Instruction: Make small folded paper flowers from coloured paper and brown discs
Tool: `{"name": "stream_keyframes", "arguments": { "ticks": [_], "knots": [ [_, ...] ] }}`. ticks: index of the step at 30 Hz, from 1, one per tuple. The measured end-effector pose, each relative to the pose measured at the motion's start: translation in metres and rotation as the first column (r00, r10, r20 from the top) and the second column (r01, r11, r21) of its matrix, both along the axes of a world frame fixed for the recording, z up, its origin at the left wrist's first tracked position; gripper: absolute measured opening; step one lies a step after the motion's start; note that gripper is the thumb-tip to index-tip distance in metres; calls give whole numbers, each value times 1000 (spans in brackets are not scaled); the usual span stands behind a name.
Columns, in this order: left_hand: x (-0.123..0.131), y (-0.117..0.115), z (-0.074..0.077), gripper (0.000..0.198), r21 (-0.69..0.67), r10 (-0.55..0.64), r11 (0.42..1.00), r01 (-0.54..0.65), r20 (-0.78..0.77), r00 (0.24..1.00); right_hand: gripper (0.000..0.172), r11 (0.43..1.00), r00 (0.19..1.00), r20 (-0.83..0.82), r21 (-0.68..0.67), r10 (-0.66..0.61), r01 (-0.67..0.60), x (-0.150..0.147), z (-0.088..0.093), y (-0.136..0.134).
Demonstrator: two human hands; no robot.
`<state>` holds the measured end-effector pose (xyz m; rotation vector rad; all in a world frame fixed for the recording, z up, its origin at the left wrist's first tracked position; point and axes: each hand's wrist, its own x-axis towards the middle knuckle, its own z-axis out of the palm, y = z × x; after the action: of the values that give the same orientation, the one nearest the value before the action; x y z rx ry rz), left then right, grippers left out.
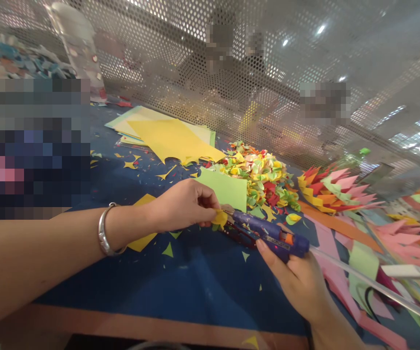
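My left hand (184, 204), with a silver bangle on the wrist, pinches a small yellow paper piece (220, 219) above the blue table. The nozzle of a dark blue glue gun (264, 228) meets or nearly meets this piece. My right hand (300, 277) is wrapped round the glue gun from below, its thumb along the side. A clear glue stick (370, 282) runs out of the gun's back end to the lower right. Behind my hands lies a light green sheet (226, 188), and a yellow sheet (143, 239) is partly hidden under my left wrist.
Small folded paper pieces (264, 177) are heaped beyond the green sheet. Yellow sheets (173, 136) lie at the back, before a perforated metal screen (195, 63). Spiky paper strips (341, 189) and pink strips fill the right. Paper scraps dot the blue table (195, 291).
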<state>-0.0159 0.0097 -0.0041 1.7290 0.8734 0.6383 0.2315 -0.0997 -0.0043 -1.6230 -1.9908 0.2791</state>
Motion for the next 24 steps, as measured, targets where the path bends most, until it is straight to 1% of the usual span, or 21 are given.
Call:
{"name": "stream_keyframes", "arguments": {
  "ticks": [4,6,7,10,12,14,16,19,22,24],
  "knots": [
    [1,-1,0,7,-97,-14,995,18,39,999,23,1000,998,-64,-5,-26,26,0,2,1],
    [2,-2,1,5,-159,2,987,11,86,996,27,996,991,-111,-53,-73,68,4,3,1],
    [2,-3,2,5,-199,21,980,3,117,993,33,991,985,-132,-88,-112,101,6,3,2],
    [3,-4,6,4,-345,112,938,-37,201,973,49,960,950,-203,-197,-238,198,16,2,3],
    [3,-5,9,3,-441,167,897,-45,242,956,53,935,919,-258,-273,-297,226,24,1,4],
    [2,-4,10,2,-505,203,862,-35,282,938,53,902,879,-315,-360,-358,238,31,1,6],
    [2,-4,11,5,-532,223,846,-25,312,923,49,864,829,-373,-445,-417,235,37,3,8],
    [2,-4,11,8,-547,257,836,-41,323,911,44,821,768,-433,-534,-472,203,45,7,10],
    [2,-5,12,9,-549,278,833,-63,318,907,43,783,737,-437,-590,-516,199,51,10,11],
    [2,-5,12,10,-545,276,835,-68,309,910,44,764,732,-425,-613,-533,201,53,10,12]
  ]
}}
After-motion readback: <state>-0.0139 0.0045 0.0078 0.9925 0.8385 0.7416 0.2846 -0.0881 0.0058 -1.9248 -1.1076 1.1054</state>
